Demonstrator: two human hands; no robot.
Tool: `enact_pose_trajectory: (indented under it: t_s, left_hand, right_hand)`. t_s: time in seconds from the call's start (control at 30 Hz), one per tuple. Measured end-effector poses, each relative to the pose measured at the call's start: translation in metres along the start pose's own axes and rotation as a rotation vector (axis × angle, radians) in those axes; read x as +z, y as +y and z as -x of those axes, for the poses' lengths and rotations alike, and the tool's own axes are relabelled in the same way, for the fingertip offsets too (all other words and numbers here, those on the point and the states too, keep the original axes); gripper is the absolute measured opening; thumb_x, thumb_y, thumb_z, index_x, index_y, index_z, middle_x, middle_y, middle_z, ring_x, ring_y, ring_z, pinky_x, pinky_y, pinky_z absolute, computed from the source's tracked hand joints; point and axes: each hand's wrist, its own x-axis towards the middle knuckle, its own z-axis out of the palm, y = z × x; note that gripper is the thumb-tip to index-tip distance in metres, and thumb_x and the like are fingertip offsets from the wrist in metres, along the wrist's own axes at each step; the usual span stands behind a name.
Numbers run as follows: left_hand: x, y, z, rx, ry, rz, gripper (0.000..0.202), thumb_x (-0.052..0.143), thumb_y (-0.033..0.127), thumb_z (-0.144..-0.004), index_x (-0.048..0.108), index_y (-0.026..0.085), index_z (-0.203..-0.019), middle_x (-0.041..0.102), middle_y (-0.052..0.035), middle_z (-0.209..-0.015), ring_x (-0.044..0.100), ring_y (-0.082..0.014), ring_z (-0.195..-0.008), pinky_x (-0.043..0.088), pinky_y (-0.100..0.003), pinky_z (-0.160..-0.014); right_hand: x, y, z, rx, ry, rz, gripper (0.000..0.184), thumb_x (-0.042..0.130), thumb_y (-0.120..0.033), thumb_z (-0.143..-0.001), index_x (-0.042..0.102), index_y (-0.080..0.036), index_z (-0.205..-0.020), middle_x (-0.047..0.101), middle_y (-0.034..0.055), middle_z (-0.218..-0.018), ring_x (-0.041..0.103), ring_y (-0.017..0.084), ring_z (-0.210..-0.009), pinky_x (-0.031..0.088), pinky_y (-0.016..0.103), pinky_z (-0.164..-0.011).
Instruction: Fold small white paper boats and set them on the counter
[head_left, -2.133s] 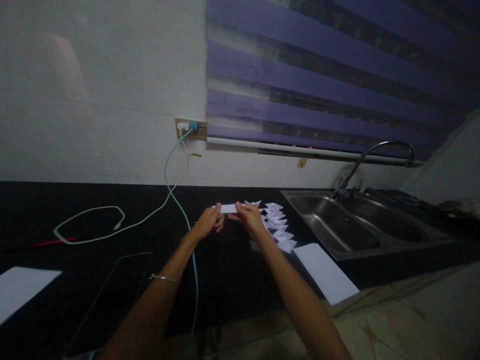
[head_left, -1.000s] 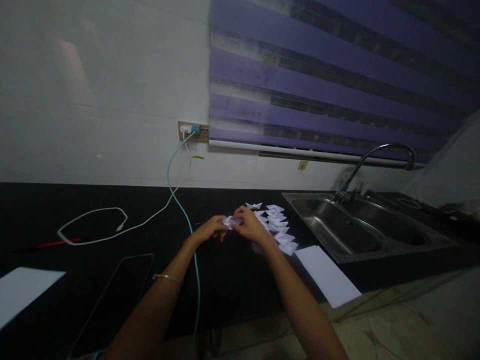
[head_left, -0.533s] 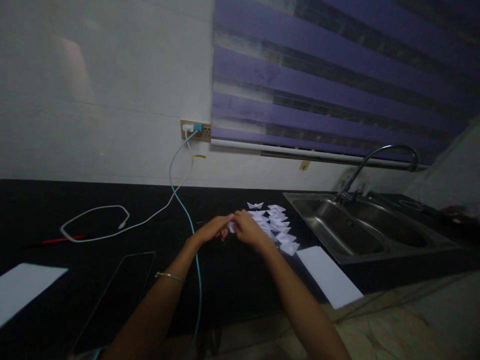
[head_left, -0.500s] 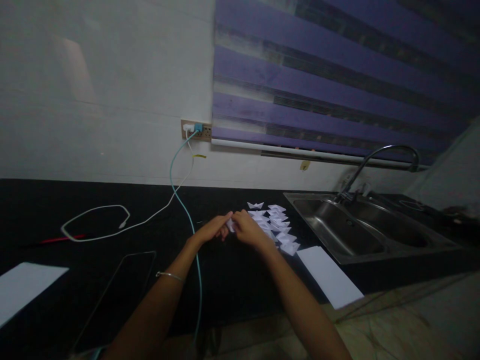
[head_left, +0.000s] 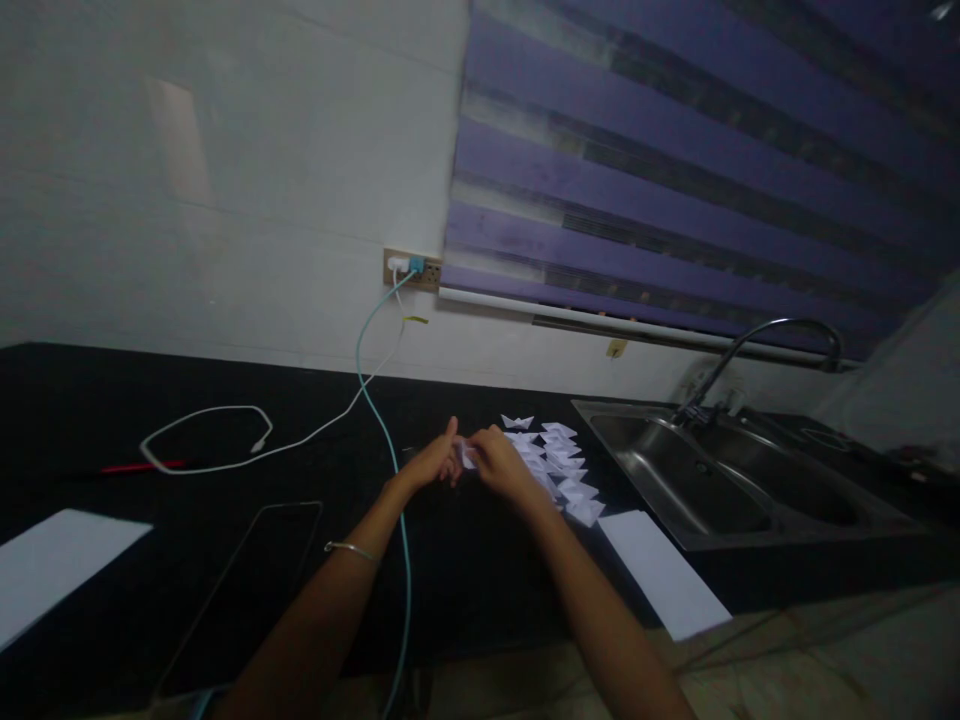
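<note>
My left hand (head_left: 433,466) and my right hand (head_left: 501,466) meet over the black counter (head_left: 465,560) and pinch a small folded white paper piece (head_left: 466,455) between their fingertips. The left thumb sticks up. Just right of the hands lie several small folded white paper shapes (head_left: 564,466) in rows. A thin bracelet circles my left wrist.
A flat white paper strip (head_left: 664,573) lies at the counter's front edge, a white sheet (head_left: 52,563) at far left. A steel sink (head_left: 712,480) with a curved tap is on the right. A teal cable (head_left: 382,420) and a white cable (head_left: 217,455) run from the wall socket. A dark phone (head_left: 247,570) lies front left.
The long paper strip I held stretched out has been folded down into a small piece between my fingertips. The view has shifted slightly right and down.
</note>
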Motion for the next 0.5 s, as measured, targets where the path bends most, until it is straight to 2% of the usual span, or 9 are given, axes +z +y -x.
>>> enact_pose_trajectory:
  t_s: [0.13,0.33,0.4,0.5]
  left_hand:
    - [-0.001,-0.005,-0.007,-0.011,0.070,0.060,0.072,0.010,0.076,-0.081,0.051,0.017,-0.079,0.053,0.0020,-0.043,0.050,-0.0120,-0.034,0.028,-0.020,-0.037]
    - [-0.002,-0.006,-0.007,0.024,0.065,0.030,0.070,0.015,0.075,-0.082,0.051,0.016,-0.080,0.053,0.0012,-0.044,0.049,-0.0114,-0.034,0.030,-0.020,-0.037]
    - [-0.002,-0.005,-0.006,0.036,0.057,0.021,0.071,0.015,0.075,-0.082,0.052,0.015,-0.078,0.053,0.0011,-0.044,0.049,-0.0111,-0.034,0.030,-0.020,-0.037]
    - [-0.002,-0.004,-0.005,0.042,0.037,0.015,0.070,0.019,0.075,-0.082,0.053,0.015,-0.077,0.052,0.0014,-0.043,0.047,-0.0104,-0.033,0.029,-0.020,-0.037]
  right_hand:
    - [-0.014,0.016,-0.017,-0.013,0.030,0.123,0.012,0.046,-0.013,-0.089,0.058,-0.014,-0.092,0.060,0.0092,-0.090,0.048,0.019,-0.086,0.036,0.030,-0.078]
    - [-0.034,0.050,-0.068,-0.139,-0.228,0.248,0.014,0.050,-0.009,-0.083,0.063,-0.012,-0.087,0.062,0.0075,-0.083,0.050,0.018,-0.084,0.035,0.027,-0.075]
    - [-0.033,0.058,-0.084,-0.144,-0.304,0.271,0.015,0.052,-0.008,-0.080,0.066,-0.011,-0.085,0.064,0.0078,-0.083,0.051,0.016,-0.081,0.035,0.026,-0.075]
    - [-0.026,0.066,-0.103,-0.158,-0.426,0.265,0.017,0.051,-0.008,-0.078,0.067,-0.010,-0.081,0.065,0.0064,-0.076,0.050,0.013,-0.068,0.034,0.023,-0.066]
